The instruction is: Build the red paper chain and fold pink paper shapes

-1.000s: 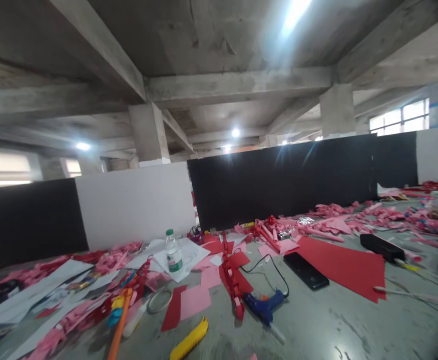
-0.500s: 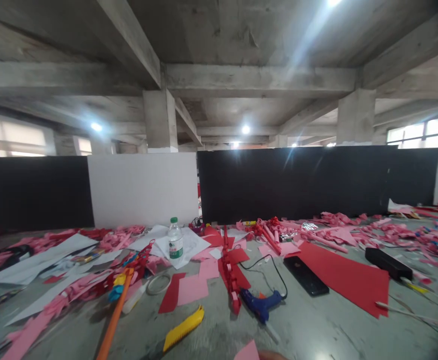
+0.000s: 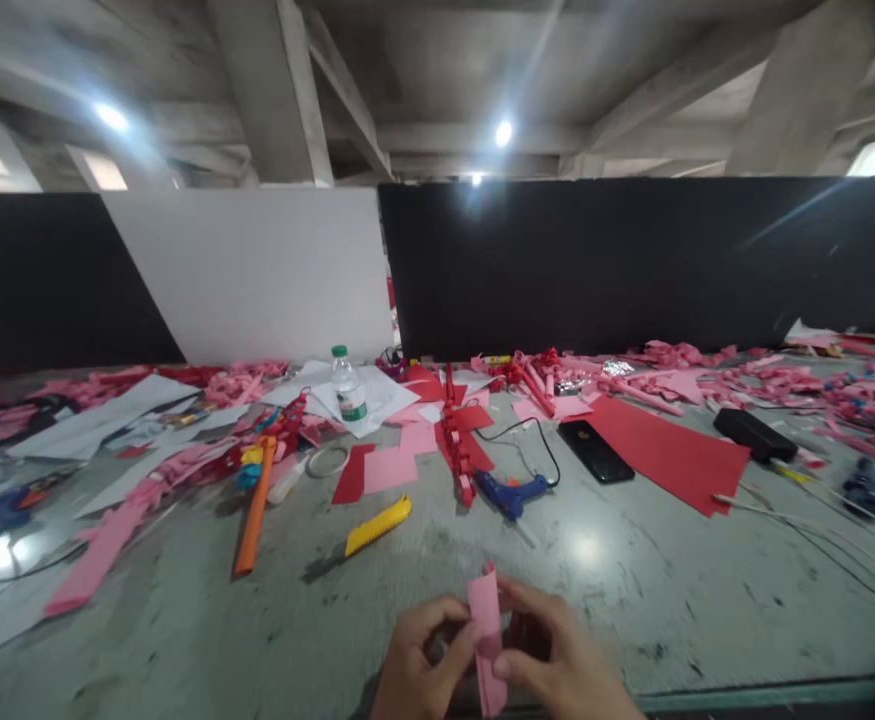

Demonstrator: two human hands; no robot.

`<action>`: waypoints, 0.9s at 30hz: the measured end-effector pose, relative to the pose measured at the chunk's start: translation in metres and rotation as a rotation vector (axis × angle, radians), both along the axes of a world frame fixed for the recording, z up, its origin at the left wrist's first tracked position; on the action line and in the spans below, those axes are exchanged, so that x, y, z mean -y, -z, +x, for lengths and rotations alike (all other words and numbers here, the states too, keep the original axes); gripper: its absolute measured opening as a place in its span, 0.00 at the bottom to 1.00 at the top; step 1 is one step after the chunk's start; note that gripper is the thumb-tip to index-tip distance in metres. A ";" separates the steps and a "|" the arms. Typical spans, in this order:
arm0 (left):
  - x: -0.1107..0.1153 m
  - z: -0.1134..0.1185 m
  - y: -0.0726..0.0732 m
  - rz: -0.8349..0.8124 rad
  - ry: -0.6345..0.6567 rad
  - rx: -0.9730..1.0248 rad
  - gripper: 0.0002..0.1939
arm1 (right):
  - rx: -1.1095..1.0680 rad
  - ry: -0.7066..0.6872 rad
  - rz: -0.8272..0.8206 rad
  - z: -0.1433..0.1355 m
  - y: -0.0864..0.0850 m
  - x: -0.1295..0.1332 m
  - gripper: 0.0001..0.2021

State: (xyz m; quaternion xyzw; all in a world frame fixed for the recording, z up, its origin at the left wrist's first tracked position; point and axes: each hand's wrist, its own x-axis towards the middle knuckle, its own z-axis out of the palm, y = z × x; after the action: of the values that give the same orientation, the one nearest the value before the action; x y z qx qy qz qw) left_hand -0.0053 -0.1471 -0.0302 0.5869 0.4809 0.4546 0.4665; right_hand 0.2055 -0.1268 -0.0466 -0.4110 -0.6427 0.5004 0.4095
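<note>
Between both hands, near the table's front edge, stands a folded strip of pink paper (image 3: 486, 625). My left hand (image 3: 423, 655) pinches its left side with thumb and fingers. From the right, my right hand (image 3: 557, 650) grips the same strip, its thumb on the lower part and fingers behind the upper part. Beyond the hands lie a yellow utility knife (image 3: 378, 525) and a blue hot glue gun (image 3: 512, 493) with a black cord. A red paper chain-like piece (image 3: 458, 455) lies just behind the glue gun.
Pink paper sheets (image 3: 390, 470), a clear bottle (image 3: 348, 385), a roll of tape (image 3: 327, 461) and an orange rolled stick (image 3: 257, 515) lie left of centre. To the right are a black phone (image 3: 594, 450), red paper (image 3: 669, 455) and a black case (image 3: 754, 435). Partition boards (image 3: 594, 270) rise behind.
The view has tilted down, so the table shows more and the ceiling less. Both hands and the pink strip now show fully; before, only a pink corner and a bit of hand were visible.
</note>
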 end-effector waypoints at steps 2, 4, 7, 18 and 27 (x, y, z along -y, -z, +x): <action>0.001 0.001 0.001 0.038 -0.011 -0.032 0.22 | -0.015 -0.033 -0.032 0.000 -0.006 0.007 0.42; 0.001 0.001 -0.003 0.047 0.002 -0.055 0.18 | 0.012 -0.054 -0.058 0.001 -0.012 0.013 0.50; 0.002 -0.001 -0.013 0.021 0.112 0.018 0.15 | 0.038 -0.077 -0.074 0.001 -0.020 0.020 0.53; 0.002 -0.003 -0.015 -0.012 0.129 0.091 0.14 | 0.200 0.033 0.346 0.011 -0.023 0.024 0.32; 0.006 -0.004 -0.009 -0.053 0.019 0.000 0.18 | 0.080 0.054 0.515 0.025 -0.026 0.019 0.14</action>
State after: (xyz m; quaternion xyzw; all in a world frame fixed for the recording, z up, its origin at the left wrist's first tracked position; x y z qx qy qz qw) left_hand -0.0089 -0.1530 -0.0213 0.5791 0.4871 0.4371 0.4860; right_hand 0.2305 -0.1458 -0.0203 -0.3298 -0.7534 0.2926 0.4879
